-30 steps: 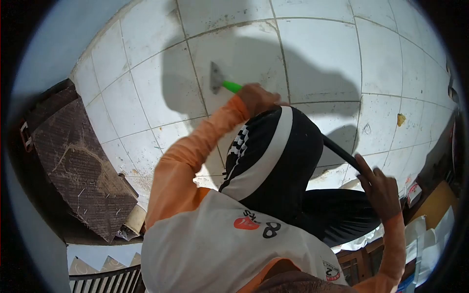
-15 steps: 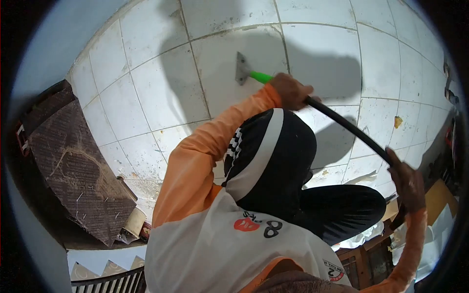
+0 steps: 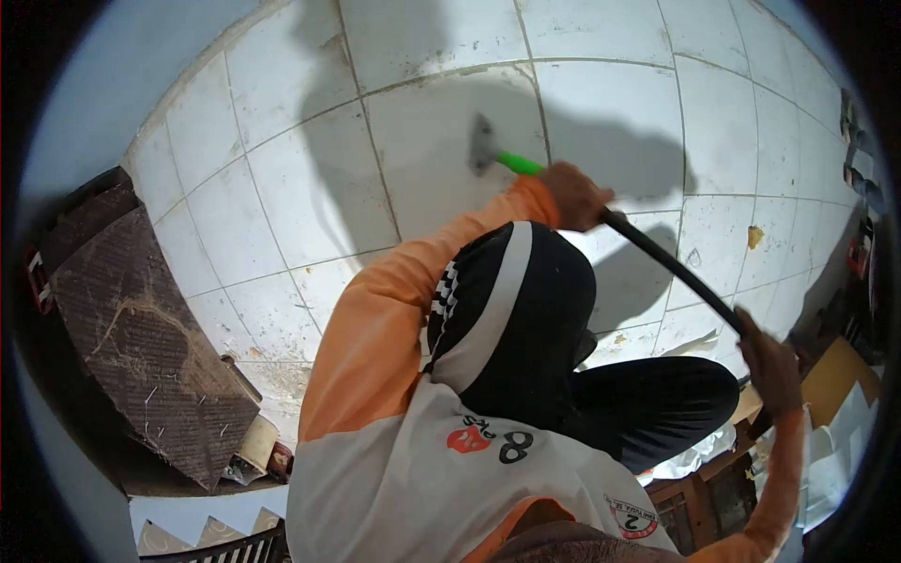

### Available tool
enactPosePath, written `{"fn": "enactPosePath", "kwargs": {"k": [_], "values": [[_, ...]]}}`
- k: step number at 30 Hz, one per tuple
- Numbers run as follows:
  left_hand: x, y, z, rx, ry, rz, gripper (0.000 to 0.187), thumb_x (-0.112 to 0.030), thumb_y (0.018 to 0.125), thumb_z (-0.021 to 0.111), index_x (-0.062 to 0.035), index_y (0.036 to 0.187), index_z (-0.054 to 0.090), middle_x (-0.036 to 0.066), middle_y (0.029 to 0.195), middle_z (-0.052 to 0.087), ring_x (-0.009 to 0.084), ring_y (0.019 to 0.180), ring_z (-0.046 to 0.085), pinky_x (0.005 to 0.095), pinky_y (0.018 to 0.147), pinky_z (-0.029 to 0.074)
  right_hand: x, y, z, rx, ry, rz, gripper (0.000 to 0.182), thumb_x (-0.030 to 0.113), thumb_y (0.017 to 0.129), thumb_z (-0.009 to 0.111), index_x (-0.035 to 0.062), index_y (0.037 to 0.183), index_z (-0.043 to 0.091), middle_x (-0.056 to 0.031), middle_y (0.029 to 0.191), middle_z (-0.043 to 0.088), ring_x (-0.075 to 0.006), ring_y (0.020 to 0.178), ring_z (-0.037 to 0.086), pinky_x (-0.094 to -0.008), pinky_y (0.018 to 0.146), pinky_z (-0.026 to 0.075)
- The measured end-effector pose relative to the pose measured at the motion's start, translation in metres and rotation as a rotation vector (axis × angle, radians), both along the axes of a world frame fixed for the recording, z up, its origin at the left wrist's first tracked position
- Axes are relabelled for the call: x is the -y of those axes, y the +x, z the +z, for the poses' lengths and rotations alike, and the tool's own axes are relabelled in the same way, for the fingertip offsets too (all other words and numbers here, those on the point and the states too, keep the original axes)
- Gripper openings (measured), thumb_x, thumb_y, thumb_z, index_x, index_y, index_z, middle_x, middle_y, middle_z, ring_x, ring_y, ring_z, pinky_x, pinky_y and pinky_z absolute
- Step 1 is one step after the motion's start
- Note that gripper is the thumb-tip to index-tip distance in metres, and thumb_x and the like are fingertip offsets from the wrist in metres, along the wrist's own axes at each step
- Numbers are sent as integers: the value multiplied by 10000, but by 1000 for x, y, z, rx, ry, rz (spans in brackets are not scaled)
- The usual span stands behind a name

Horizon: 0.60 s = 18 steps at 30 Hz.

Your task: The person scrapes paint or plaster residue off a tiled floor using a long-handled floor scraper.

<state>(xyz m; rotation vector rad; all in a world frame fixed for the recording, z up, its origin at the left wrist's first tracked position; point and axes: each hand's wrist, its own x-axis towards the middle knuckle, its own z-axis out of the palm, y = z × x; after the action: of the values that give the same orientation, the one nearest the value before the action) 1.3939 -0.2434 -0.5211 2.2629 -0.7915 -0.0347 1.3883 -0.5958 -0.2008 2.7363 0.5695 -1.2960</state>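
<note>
A long-handled scraper has a grey blade (image 3: 482, 144), blurred, over the white tiled floor (image 3: 300, 188), and a green neck (image 3: 519, 163). Whether the blade touches the tile is unclear. My left hand (image 3: 574, 195) is closed round the handle just behind the green neck. From there the black pole (image 3: 671, 262) slants down to the right, where my right hand (image 3: 770, 361) grips its rear part. Beneath my left forearm is a bent knee in black trousers (image 3: 554, 319).
A dark, dusty board (image 3: 155, 338) lies at the left beside the blue wall (image 3: 103, 94). Cardboard (image 3: 840, 380) and white sheets (image 3: 835, 460) are at the lower right. A dark slatted object (image 3: 230, 549) stands at the lower left. A small yellowish piece (image 3: 755, 236) lies on the tiles.
The scraper blade has shifted a little to the right over the tile, towards my body, and both hands have moved with the pole. The view has also tilted slightly.
</note>
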Motion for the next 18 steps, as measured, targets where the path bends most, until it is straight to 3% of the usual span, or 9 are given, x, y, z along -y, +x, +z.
{"fn": "enactPosePath", "kwargs": {"k": [1,3,5,8,9,10,13,18], "values": [[21,-4,-1,1,-39,-56,509,-585,984,586,-149,723,607,53,471,528,253,417,573,443,449,498,9,-17,12,-48,-46,-100,571,124,985,614,158,1539,478,-217,856,670,-422,776,676,-466,709,518],[39,-2,-3,10,-39,-119,506,-577,980,595,-152,706,595,45,470,532,240,404,564,428,433,491,25,-44,17,72,34,23,588,97,971,613,150,1540,476,-220,867,669,-428,759,667,-464,713,519],[39,-1,3,16,-38,-192,503,-568,975,604,-154,689,584,37,469,535,227,391,555,414,417,483,18,-44,18,48,70,-71,595,82,961,618,136,1537,479,-230,867,667,-426,743,661,-450,711,518],[-1,28,-3,147,-58,-52,528,-564,976,611,-155,647,549,34,457,523,208,355,520,390,371,440,-11,-7,10,18,81,-167,534,82,978,610,118,1504,523,-245,889,673,-416,727,648,-427,709,514],[-21,35,-6,146,-41,-40,546,-573,981,604,-155,636,537,35,452,516,206,342,504,384,358,424,-24,3,-3,73,181,-123,498,100,1000,594,119,1494,535,-241,876,673,-404,693,623,-426,695,507],[-39,37,0,141,5,-6,552,-578,983,602,-158,633,533,35,448,510,205,339,495,388,358,420,-41,16,-9,81,188,-52,481,181,1034,589,114,1506,523,-214,845,689,-321,664,669,-405,634,519],[-93,35,5,177,122,47,560,-578,986,603,-160,622,527,38,441,502,211,332,478,385,364,415,-73,34,-29,48,223,25,497,258,1049,587,194,1533,496,-127,751,662,-265,579,603,-403,564,491],[-112,19,5,92,178,23,554,-562,981,621,-157,613,532,45,439,503,239,339,499,377,378,429,-64,0,-67,112,323,85,567,191,1015,642,216,1554,466,-101,721,649,-242,534,588,-406,526,489]]}}
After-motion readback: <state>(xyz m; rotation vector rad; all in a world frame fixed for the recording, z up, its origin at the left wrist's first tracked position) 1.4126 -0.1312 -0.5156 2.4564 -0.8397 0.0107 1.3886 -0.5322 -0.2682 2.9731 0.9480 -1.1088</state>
